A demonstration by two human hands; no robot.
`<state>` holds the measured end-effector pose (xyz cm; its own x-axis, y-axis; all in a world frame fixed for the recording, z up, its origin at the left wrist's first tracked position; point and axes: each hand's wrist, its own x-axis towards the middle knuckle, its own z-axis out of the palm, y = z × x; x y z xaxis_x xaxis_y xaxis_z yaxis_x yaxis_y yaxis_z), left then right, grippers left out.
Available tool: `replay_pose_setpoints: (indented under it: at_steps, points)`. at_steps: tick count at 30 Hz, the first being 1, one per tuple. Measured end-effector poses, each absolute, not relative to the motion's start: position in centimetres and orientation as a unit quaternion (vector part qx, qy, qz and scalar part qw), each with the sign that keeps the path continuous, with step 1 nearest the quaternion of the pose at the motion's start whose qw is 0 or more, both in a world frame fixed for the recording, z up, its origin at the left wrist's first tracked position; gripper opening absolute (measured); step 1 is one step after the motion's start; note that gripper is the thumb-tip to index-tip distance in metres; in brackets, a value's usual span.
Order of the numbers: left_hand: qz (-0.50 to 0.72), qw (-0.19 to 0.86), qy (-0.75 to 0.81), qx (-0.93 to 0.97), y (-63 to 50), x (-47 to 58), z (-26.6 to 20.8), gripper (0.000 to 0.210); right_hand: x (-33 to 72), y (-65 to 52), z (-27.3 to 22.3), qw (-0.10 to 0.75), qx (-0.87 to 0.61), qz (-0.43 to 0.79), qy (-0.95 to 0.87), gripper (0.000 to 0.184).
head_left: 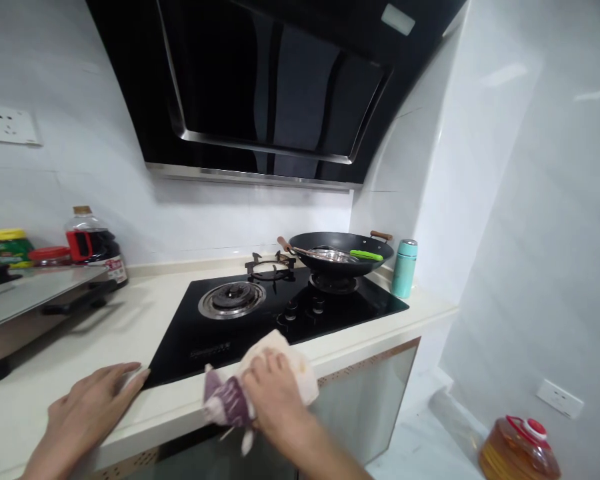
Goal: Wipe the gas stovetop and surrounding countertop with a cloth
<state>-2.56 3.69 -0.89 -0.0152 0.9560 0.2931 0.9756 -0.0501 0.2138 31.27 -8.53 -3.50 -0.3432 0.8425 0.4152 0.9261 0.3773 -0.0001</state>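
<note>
A: Countertop, cream, btm left to mid-right of frame; pale wall behind. Nearest stock?

B: 1 R hand, btm ctr: fingers together, pressing and holding 1 cloth, white w/ purple bunch, at front edge.

A: L hand?

B: Lower left, on countertop, by front-left corner of hob. Narrow thumb gap; can't tell if it pinches anything.

A: Mid-frame?

B: Hob, blk. Knobs, 2, beyond cloth. Pan support, 1, behind left burner. Wok, 1, right; flask, 1, just beside.

A: Far?

B: Range hood, 1, blk, top.

A: Risks, est.?

B: Slack grip: cloth's overhanging end might drag it off. Long push: could turn a knob. Bumped wok: may topple flask.
</note>
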Motion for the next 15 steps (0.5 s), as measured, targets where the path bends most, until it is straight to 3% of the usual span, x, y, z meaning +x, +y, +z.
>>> replay_pose_setpoints:
  at_steps: [3, 5, 11, 15]
  points:
    - [-0.183, 0.018, -0.694, -0.696, 2.9, -2.2, -0.3, 0.057, 27.0, -7.8, -3.9, 0.221, -0.494, -0.143, -0.829, 0.049]
    - [-0.181, 0.011, -0.691, -0.7, 2.3, -1.9, 0.2, 0.058, 26.4, -8.0, -4.0, 0.241, -0.474, -0.137, -0.836, 0.044]
    - [-0.193, 0.014, -0.683, -0.704, 1.9, -1.9, 0.3, 0.056, 33.8, -9.4, -4.1, 0.297, -0.459, -0.102, -0.831, 0.058]
    - [-0.192, 0.023, -0.683, -0.704, 2.9, -2.7, -0.8, 0.058, 43.7, -10.2, -4.1, 0.266, -0.553, -0.073, -0.786, 0.068]
